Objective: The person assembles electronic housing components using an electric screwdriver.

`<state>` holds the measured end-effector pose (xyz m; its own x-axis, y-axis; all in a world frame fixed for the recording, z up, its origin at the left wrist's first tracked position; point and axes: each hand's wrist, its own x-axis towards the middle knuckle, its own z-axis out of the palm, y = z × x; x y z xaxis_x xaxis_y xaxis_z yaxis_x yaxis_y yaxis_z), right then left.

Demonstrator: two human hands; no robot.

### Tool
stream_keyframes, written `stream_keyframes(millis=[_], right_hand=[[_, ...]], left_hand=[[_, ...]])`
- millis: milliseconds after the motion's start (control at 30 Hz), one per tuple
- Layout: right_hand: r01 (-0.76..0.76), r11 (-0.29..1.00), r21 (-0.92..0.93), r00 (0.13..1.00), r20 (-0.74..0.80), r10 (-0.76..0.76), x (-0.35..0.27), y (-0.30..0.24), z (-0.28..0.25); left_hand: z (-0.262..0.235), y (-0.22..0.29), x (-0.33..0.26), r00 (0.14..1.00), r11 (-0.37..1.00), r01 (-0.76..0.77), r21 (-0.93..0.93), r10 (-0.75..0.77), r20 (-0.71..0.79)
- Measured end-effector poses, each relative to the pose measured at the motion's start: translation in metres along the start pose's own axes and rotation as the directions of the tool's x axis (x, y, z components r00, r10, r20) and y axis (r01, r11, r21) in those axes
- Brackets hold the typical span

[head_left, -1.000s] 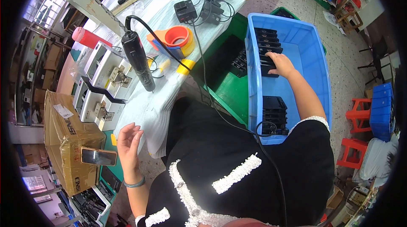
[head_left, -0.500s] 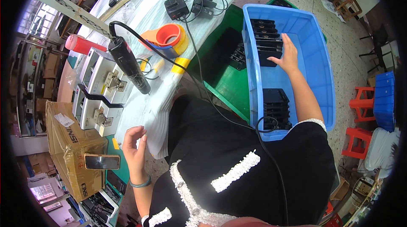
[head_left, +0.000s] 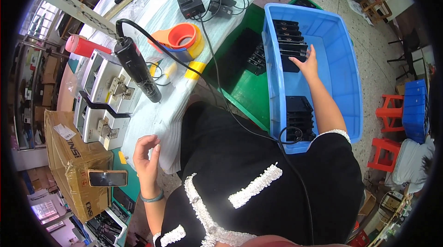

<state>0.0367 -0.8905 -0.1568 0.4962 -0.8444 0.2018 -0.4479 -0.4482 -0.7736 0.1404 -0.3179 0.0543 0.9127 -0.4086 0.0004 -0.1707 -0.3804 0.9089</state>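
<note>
My right hand reaches into a blue plastic bin, thumb and fingers apart. It is at the near end of a row of flat black plastic parts standing along the bin's left side; whether the fingertips touch the last part I cannot tell. A second group of black parts sits at the bin's near end. My left hand hovers by the table edge, fingers loosely bent, thumb apart, nothing in it. An electric screwdriver, black and corded, hangs above the table.
Beside the blue bin lies a green bin with more black parts. On the table are a tape dispenser, two white-and-silver fixtures and a black power adapter. A phone leans against a cardboard box. A cable crosses my lap.
My right hand has lowered toward the row of black parts, its thumb and fingers drawing somewhat closer together. My left hand has stayed nearly still. The view has shifted slightly.
</note>
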Motion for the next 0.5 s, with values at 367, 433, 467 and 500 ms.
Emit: stream_keyframes(millis=[367, 433, 467, 500], right_hand=[[0.174, 0.963, -0.205, 0.985, 0.029, -0.172, -0.012, -0.012, -0.017], [0.258, 0.955, -0.146, 0.965, 0.078, -0.249, -0.006, -0.018, -0.016], [0.256, 0.955, -0.148, 0.966, 0.077, -0.247, -0.007, -0.021, -0.018], [0.345, 0.925, -0.157, 0.939, 0.062, -0.339, -0.006, -0.029, -0.020]], left_hand=[[-0.006, -0.014, -0.002, 0.999, 0.998, 0.050, -0.030, -0.050, -0.004], [-0.004, -0.013, 0.001, 0.999, 0.999, 0.040, -0.030, -0.040, 0.005], [-0.004, -0.013, 0.002, 0.999, 0.999, 0.036, -0.033, -0.036, 0.008], [-0.003, -0.013, 0.003, 0.999, 0.999, 0.033, -0.036, -0.032, 0.007]])
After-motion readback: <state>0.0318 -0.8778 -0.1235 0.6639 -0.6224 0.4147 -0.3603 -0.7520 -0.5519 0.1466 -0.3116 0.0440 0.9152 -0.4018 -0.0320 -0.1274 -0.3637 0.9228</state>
